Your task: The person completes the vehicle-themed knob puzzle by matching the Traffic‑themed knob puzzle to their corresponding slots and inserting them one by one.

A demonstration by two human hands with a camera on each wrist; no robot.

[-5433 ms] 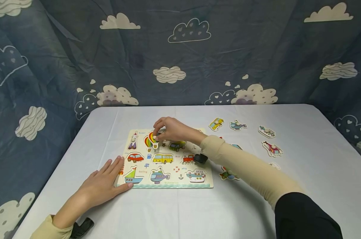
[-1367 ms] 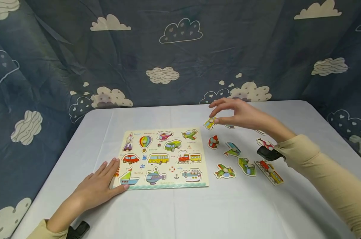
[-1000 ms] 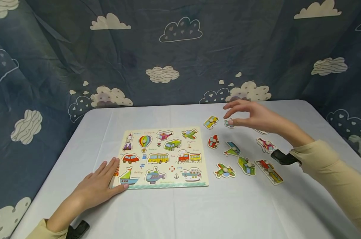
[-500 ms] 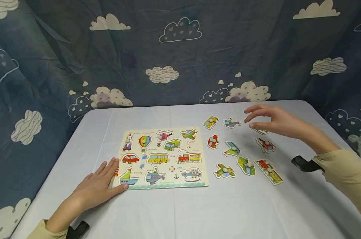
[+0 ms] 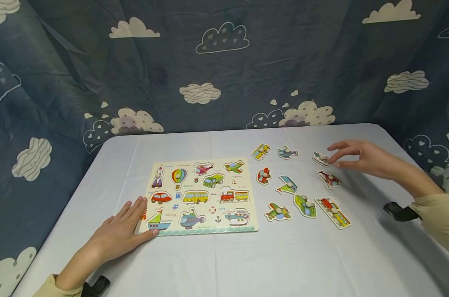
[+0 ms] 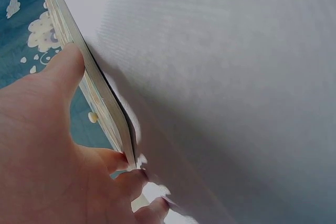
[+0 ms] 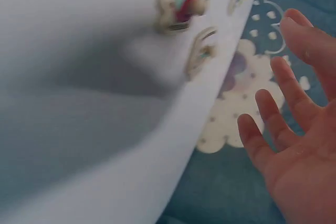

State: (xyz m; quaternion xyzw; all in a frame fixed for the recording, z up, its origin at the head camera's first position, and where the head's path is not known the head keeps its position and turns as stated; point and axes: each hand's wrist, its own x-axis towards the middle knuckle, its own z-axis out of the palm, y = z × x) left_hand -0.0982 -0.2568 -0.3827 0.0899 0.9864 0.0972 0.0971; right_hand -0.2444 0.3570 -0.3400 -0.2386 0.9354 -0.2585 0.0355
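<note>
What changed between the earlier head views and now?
The right hand let go of the balloon piece, now in its place on the board, and moved rightward to the ship piece; whether it touches it is unclear. The left hand stayed on the board's left edge, and the other loose pieces in view stayed put.
</note>
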